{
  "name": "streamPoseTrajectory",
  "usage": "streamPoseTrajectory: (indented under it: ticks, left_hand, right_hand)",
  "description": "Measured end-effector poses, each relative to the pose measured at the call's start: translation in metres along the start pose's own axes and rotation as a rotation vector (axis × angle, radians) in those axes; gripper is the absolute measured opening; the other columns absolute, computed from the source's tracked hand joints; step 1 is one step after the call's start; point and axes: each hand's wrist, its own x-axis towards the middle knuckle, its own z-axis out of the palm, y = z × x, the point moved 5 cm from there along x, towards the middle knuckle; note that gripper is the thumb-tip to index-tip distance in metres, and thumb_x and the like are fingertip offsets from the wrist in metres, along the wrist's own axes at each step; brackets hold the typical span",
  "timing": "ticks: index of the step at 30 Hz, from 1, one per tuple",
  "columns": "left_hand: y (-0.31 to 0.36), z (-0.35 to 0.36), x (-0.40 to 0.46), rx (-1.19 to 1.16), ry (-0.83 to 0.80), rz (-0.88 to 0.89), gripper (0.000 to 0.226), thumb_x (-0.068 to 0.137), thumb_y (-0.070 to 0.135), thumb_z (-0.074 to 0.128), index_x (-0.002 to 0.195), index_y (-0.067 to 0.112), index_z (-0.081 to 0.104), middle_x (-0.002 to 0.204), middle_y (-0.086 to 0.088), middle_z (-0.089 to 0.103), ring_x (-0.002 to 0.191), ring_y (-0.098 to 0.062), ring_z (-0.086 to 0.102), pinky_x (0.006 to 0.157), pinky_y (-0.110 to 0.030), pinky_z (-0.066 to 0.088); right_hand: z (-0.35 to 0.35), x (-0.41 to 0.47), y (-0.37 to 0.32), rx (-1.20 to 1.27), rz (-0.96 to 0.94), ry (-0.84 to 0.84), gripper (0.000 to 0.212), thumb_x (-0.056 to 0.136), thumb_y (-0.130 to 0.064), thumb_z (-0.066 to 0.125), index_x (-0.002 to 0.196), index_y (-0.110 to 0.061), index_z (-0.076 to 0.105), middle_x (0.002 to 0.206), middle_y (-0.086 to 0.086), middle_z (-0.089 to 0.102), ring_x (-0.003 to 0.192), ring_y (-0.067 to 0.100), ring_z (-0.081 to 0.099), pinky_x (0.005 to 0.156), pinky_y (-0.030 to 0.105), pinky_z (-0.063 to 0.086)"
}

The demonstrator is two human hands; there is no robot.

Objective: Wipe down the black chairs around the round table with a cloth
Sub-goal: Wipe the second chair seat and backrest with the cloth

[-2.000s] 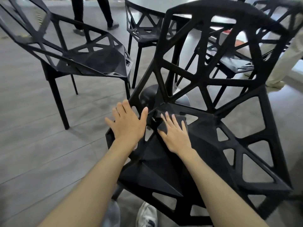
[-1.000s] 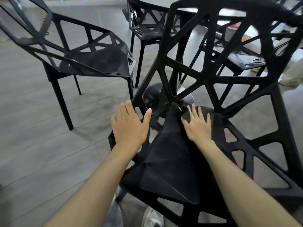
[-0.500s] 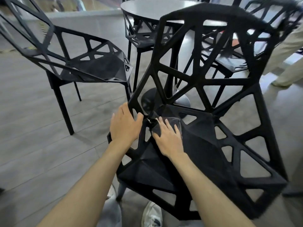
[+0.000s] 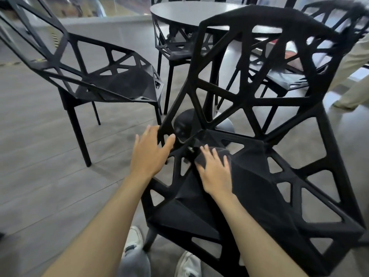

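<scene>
Right hand [image 4: 216, 173]: palm down, fingers [image 4: 205, 151] extended and slightly spread, pressed flat on a dark cloth [image 4: 221, 154]. The cloth lies under the fingers and palm; its edge shows beyond the fingertips and to the right of the little finger. The fingers do not curl around it; they hold it down by pressure only. The cloth is nearly the same shade as the seat, so its full outline cannot be told.

Left hand [image 4: 148, 154]: fingers open and spread, resting on the left edge of the same chair where the back frame meets the seat. The thumb lies against a strut; the hand holds nothing.

Nearest black chair [image 4: 257, 198]: open lattice frame with triangular cut-outs. The cloth sits at the rear of its faceted seat, just in front of the backrest junction. Both forearms reach in from the lower edge of the view.

Surroundings:
- A second black chair [image 4: 117, 80] stands to the left, apart from the first.
- A third black chair [image 4: 175, 50] stands behind, tucked against the round counter [image 4: 191, 12].
- A fourth black chair [image 4: 287, 78] is seen through the backrest at the right.
- The counter's dark pedestal base [image 4: 183, 122] shows through the lattice.
- White shoes [image 4: 187, 264] stand on the grey plank floor [image 4: 40, 176] below the seat.
- A person's light trouser leg [image 4: 353, 76] is at the far right edge.
</scene>
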Motion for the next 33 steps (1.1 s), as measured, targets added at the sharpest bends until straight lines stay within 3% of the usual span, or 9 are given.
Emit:
streamPoseTrajectory:
  ticks: [2, 6, 12, 15, 19, 22, 24, 28, 33]
  left_hand:
    - [-0.006, 0.002, 0.004, -0.046, -0.02, -0.038, 0.031, 0.102, 0.06, 0.046, 0.117, 0.036, 0.057, 0.101, 0.018, 0.058, 0.097, -0.005, 0.05, 0.112, -0.057, 0.04]
    - [-0.008, 0.004, 0.007, -0.113, -0.031, -0.041, 0.026, 0.1, 0.064, 0.045, 0.108, 0.042, 0.054, 0.096, 0.019, 0.059, 0.094, -0.006, 0.058, 0.093, -0.046, 0.052]
    - [-0.003, 0.004, 0.007, -0.103, -0.034, -0.04, 0.024, 0.104, 0.056, 0.044, 0.103, 0.036, 0.056, 0.092, 0.015, 0.06, 0.088, 0.001, 0.056, 0.081, -0.035, 0.043]
    - [-0.004, 0.003, 0.006, -0.158, -0.06, -0.033, 0.026, 0.105, 0.053, 0.04, 0.105, 0.036, 0.059, 0.1, 0.013, 0.063, 0.097, -0.001, 0.058, 0.091, -0.04, 0.047]
    - [0.003, -0.004, 0.004, -0.252, -0.1, -0.018, 0.022, 0.106, 0.048, 0.035, 0.105, 0.052, 0.057, 0.112, 0.019, 0.063, 0.124, -0.011, 0.056, 0.11, -0.05, 0.044]
    - [0.004, -0.003, 0.004, -0.289, -0.14, -0.042, 0.029, 0.108, 0.041, 0.035, 0.12, 0.04, 0.062, 0.115, 0.01, 0.065, 0.12, -0.015, 0.058, 0.11, -0.049, 0.044]
    - [0.005, -0.002, 0.005, -0.303, -0.156, -0.049, 0.033, 0.11, 0.037, 0.035, 0.131, 0.036, 0.06, 0.116, 0.008, 0.066, 0.117, -0.015, 0.06, 0.107, -0.044, 0.046]
    - [-0.003, 0.0, 0.008, -0.296, -0.142, -0.005, 0.027, 0.108, 0.036, 0.036, 0.119, 0.035, 0.061, 0.109, 0.008, 0.067, 0.108, -0.009, 0.059, 0.098, -0.038, 0.045]
    - [-0.018, 0.011, 0.017, -0.274, -0.137, 0.031, 0.033, 0.104, 0.047, 0.036, 0.125, 0.04, 0.06, 0.116, 0.013, 0.064, 0.116, -0.003, 0.056, 0.104, -0.039, 0.044]
  right_hand:
    - [0.002, 0.029, 0.007, 0.071, 0.095, 0.054, 0.061, 0.107, -0.05, 0.037, 0.162, -0.026, 0.024, 0.169, -0.006, 0.023, 0.157, 0.014, 0.013, 0.128, 0.044, 0.005]
    - [0.013, 0.078, 0.02, 0.15, 0.275, 0.146, 0.074, 0.102, -0.064, 0.02, 0.163, -0.021, 0.024, 0.168, 0.006, 0.026, 0.158, 0.014, 0.009, 0.129, 0.045, 0.001]
    - [0.021, 0.076, 0.0, 0.163, 0.255, 0.118, 0.086, 0.095, -0.071, 0.01, 0.162, -0.02, 0.026, 0.168, 0.002, 0.027, 0.157, 0.011, 0.01, 0.129, 0.044, 0.001]
    - [0.017, 0.037, -0.05, 0.277, 0.184, 0.052, 0.074, 0.105, -0.06, 0.028, 0.164, -0.018, 0.015, 0.17, 0.002, 0.021, 0.158, 0.012, 0.008, 0.129, 0.039, 0.001]
    - [0.001, -0.019, -0.096, 0.389, 0.143, -0.039, 0.071, 0.108, -0.049, 0.036, 0.164, -0.016, 0.008, 0.171, 0.0, 0.014, 0.158, 0.021, 0.008, 0.128, 0.037, 0.006]
    - [0.005, -0.043, -0.1, 0.288, -0.06, -0.042, 0.068, 0.108, -0.044, 0.041, 0.164, -0.022, 0.01, 0.172, -0.006, 0.011, 0.158, 0.015, 0.006, 0.129, 0.039, 0.006]
    - [0.011, -0.048, -0.096, 0.194, -0.175, -0.039, 0.068, 0.107, -0.046, 0.041, 0.165, -0.026, 0.011, 0.172, -0.009, 0.008, 0.158, 0.011, 0.005, 0.129, 0.042, 0.009]
    - [0.016, -0.029, -0.081, 0.147, -0.18, -0.026, 0.068, 0.105, -0.046, 0.04, 0.164, -0.029, 0.011, 0.171, -0.011, 0.009, 0.158, 0.012, 0.007, 0.129, 0.045, 0.01]
    - [0.019, 0.001, -0.054, 0.047, -0.197, 0.05, 0.071, 0.102, -0.063, 0.017, 0.164, -0.032, 0.005, 0.172, -0.01, 0.01, 0.159, 0.015, 0.008, 0.128, 0.045, 0.006]
